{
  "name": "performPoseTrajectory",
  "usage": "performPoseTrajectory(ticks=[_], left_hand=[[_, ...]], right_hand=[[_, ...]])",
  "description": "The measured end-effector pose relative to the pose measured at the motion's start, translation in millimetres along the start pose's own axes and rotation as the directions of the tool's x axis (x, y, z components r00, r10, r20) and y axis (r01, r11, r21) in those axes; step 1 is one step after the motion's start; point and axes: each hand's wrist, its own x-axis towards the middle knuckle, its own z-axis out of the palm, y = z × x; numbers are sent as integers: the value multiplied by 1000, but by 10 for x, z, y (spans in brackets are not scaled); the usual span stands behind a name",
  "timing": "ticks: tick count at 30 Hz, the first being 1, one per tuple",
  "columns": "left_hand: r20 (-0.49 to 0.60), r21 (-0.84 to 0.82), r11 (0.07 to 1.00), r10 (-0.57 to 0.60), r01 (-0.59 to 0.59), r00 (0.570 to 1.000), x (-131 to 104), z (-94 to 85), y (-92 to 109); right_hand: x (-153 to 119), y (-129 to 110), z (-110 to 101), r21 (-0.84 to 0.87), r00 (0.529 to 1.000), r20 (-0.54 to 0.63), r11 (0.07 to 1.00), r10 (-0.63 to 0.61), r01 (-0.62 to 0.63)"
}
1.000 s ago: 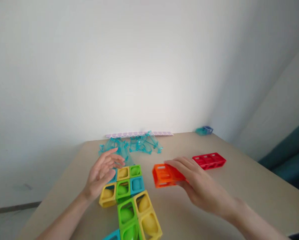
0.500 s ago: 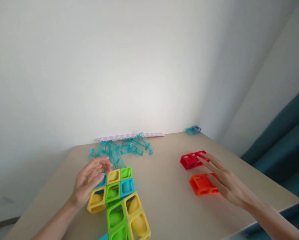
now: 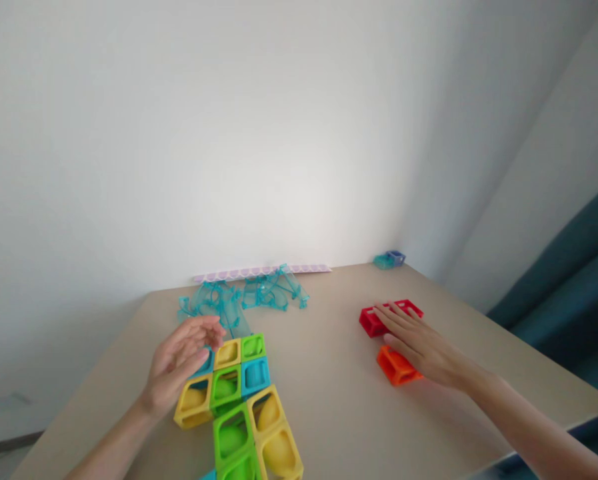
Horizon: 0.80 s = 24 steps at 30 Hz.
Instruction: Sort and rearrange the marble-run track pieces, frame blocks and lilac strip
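Orange block (image 3: 397, 368), near the red block (image 3: 373, 324), is partly covered by outstretched right fingers (image 3: 401, 326); left fingers (image 3: 203, 327) are half curled, unclenched.

Red openwork block (image 3: 371, 323), flat on the counter (image 3: 323, 373), partly behind my right fingers (image 3: 397, 322); orange block (image 3: 397, 366), nearer me, partly covered; green, yellow and blue cubes (image 3: 255, 375), clustered near my left fingers (image 3: 207, 324).
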Motion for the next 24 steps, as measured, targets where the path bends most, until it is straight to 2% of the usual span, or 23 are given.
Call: performPoseTrajectory(ticks=[7,12,19,22,24], left_hand=[[6,15,1000,-16,16,1000,2,-6,7],[5,-1,1000,-6,6,1000,4,-11,-8],[23,-16,1000,-7,7,1000,10,7,2],[-8,-1,1000,-4,4,1000,8,9,-7],[-73,52,999,9,-5,997,13,2,-6]], right_hand=[[45,-47,-28,41,995,-16,994,-96,97],[47,-21,20,-19,995,-75,998,-59,58],[69,68,4,-17,998,-27,998,-54,54],[39,-92,-45,-39,984,-147,995,-100,95],[-8,-377,-79,-14,949,-259,983,-180,182]])
